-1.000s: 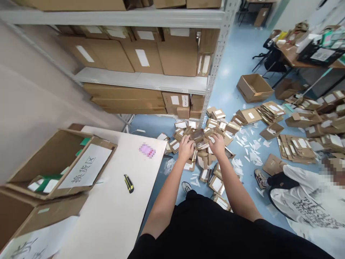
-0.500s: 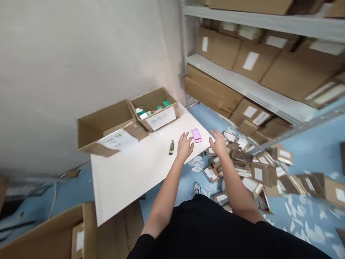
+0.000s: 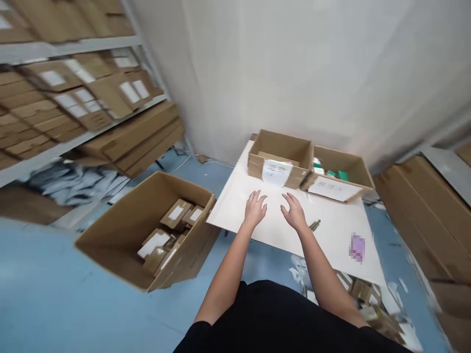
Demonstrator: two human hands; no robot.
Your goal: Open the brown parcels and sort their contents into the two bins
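Observation:
Over the white table [image 3: 235, 208], my left hand [image 3: 255, 208] hovers with fingers apart and nothing in it. My right hand [image 3: 293, 211] is level with it, also empty, its fingers spread and curved. Beyond both hands stands an open cardboard box [image 3: 253, 166] with a handwritten white label. A second open cardboard box [image 3: 362, 169], holding green and white items, adjoins it on the right. A utility knife [image 3: 315, 225] lies by my right forearm, partly covered by it. Farther right is a pinkish-purple flat object [image 3: 357, 247], blurred by pixelation.
On the floor at left, a large open carton [image 3: 110, 240] contains several small packed boxes [image 3: 175, 214]. Shelving [image 3: 73, 46] loaded with cartons rises at far left. More long cartons [image 3: 415, 215] stand at right. Small boxes and paper scraps [image 3: 300, 269] litter the floor beside the table.
The view has swung left, bringing the large floor carton and left shelving into sight. My hands have moved from beside the purple object to in front of the left box, still empty.

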